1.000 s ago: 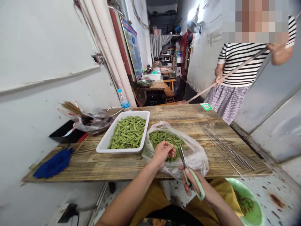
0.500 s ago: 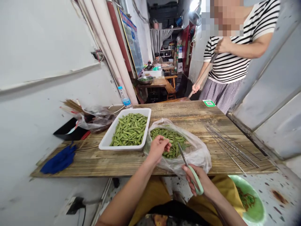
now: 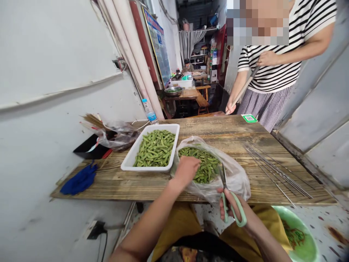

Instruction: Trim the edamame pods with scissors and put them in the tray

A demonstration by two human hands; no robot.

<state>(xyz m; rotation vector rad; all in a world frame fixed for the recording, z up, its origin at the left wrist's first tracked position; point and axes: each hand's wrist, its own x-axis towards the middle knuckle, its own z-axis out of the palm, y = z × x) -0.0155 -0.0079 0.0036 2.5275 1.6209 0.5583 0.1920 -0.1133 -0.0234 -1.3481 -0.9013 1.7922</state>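
My right hand (image 3: pixel 234 207) is closed around a pair of scissors (image 3: pixel 240 214) with mint-green handles. The blades point up and away from me, spread a little apart. My left hand (image 3: pixel 187 169) hovers over the near left part of a clear plastic bag (image 3: pixel 234 174). Its fingers are curled in and turned away, so what they hold, if anything, is hidden. Green soybean pods (image 3: pixel 207 165) lie in the open bag. Left of the bag is a white tray (image 3: pixel 147 169) heaped with soybean pods (image 3: pixel 155 147).
Metal skewers (image 3: pixel 280 174) lie at the table's right. A blue cloth (image 3: pixel 79 180), black box (image 3: pixel 87 146) and water bottle (image 3: pixel 151 114) stand left. A green basin (image 3: pixel 308 240) is on the floor. Across the table, a person in a striped shirt (image 3: pixel 275 71) grips a pole.
The scissors' blades have opened and the scissors have turned more upright. My left hand has turned, hiding its fingertips. The view has shifted slightly left.
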